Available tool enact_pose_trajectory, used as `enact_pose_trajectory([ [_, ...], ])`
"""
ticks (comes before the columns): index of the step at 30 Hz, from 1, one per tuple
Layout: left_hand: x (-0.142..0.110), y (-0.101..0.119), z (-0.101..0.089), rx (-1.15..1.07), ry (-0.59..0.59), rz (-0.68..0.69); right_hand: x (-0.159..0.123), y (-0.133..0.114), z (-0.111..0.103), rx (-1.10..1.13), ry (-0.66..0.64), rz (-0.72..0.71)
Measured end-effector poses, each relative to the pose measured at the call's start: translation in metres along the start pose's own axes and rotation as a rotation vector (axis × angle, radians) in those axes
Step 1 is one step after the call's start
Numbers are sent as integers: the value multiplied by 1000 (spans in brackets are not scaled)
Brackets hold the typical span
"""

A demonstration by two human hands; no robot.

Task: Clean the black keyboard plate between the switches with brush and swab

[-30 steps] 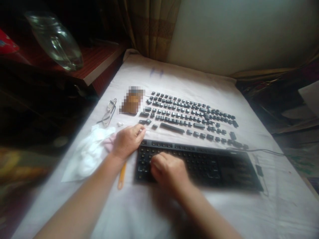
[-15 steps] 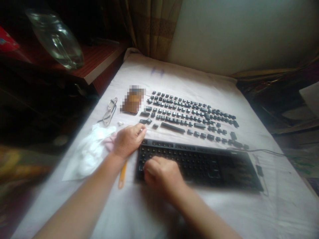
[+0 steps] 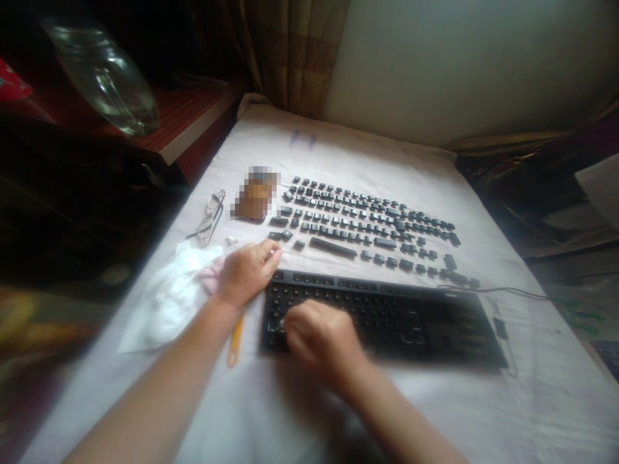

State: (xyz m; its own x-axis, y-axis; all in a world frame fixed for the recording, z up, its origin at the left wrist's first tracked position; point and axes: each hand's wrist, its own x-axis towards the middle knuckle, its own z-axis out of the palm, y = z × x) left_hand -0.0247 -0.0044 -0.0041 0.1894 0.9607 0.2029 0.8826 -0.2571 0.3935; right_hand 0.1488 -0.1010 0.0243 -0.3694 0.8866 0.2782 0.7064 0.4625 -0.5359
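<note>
A black keyboard (image 3: 387,322) with its keycaps removed lies across the cloth in front of me. My right hand (image 3: 322,335) is closed over its left part, fingertips bent down to the bare key sockets. A tiny pale spot shows at those fingertips, too small to name. My left hand (image 3: 249,274) rests closed at the keyboard's upper left corner, thumb and fingers pressed together; whatever they pinch is hardly visible. Beneath its wrist are a pink cloth (image 3: 209,277) and an orange handle (image 3: 235,341). Loose black keycaps (image 3: 358,212) lie in rows beyond the keyboard, with a long space bar (image 3: 333,247) nearest.
White crumpled tissue or plastic (image 3: 164,303) lies left of my left arm. Eyeglasses (image 3: 211,216) and a blurred-out phone-like object (image 3: 254,196) are farther back. A glass jar (image 3: 106,80) stands on a wooden desk (image 3: 188,129). A cable (image 3: 512,291) runs off to the right.
My right hand has shifted slightly right over the keyboard, uncovering a little of its left edge. My left hand stays in place. The whole view has moved slightly.
</note>
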Motion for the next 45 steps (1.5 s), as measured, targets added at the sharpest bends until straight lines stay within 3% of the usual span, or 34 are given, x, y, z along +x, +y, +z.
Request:
enact_pose_trajectory([
  [2, 0, -1, 1, -5, 2, 4, -3, 9, -17, 86, 55, 32],
  [5, 0, -2, 2, -11, 10, 6, -9, 23, -37, 30, 144, 87],
  [7, 0, -3, 3, -11, 16, 7, -14, 29, -41, -13, 135, 95],
  [14, 0, -3, 3, -16, 25, 10, -22, 20, -18, -7, 35, 3],
  [23, 0, -2, 3, -17, 31, 6, -14, 11, 1, -195, 5, -43],
  [32, 0, -2, 2, -7, 28, 13, -13, 8, 3, -221, 9, -18],
  [36, 0, -2, 2, -6, 29, 15, -15, 14, -10, -89, -18, -16],
  [40, 0, -2, 2, -5, 28, 17, -19, 23, -28, -20, 57, 39],
  [45, 0, -3, 4, -9, 29, 12, -30, 22, -26, -45, 7, 31],
])
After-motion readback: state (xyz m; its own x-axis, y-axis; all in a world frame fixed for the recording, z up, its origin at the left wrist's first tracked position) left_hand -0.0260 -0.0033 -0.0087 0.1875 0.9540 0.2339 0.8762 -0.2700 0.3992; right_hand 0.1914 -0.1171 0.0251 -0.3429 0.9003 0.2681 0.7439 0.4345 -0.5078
